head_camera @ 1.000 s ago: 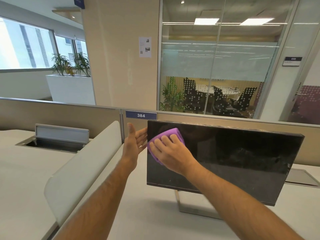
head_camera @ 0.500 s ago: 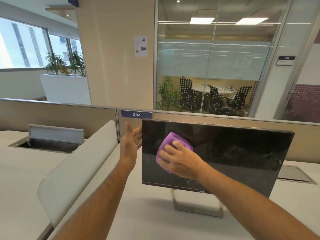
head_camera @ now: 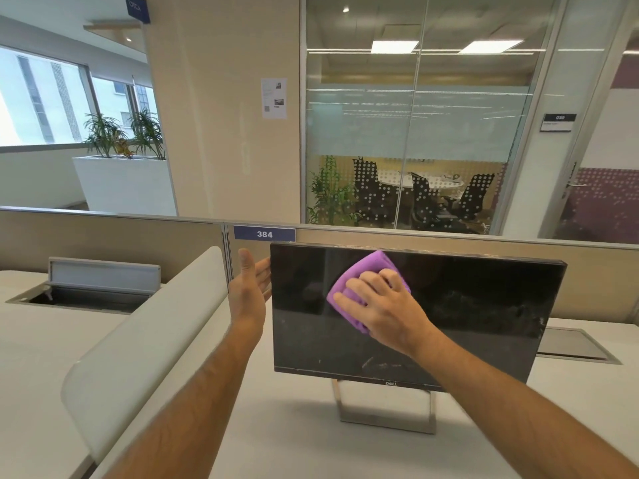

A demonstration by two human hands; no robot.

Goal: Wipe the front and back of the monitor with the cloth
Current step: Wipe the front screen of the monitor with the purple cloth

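flat black monitor (head_camera: pixel 466 305) upright on white tabletop (head_camera: pixel 276 444), thin, tippy | right hand (head_camera: pixel 383 305) spread, pressing soft purple cloth (head_camera: pixel 366 271) on screen | left hand (head_camera: pixel 249 292) flat, steadying left edge

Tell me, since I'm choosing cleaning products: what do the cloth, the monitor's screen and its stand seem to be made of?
Cloth: soft purple fabric, probably microfibre; it bunches and folds under the right hand.
Monitor screen: glossy black glass or plastic; it shows faint reflections and smudges.
Stand: looks like brushed silver metal, going by its dull sheen, though painted plastic is possible.
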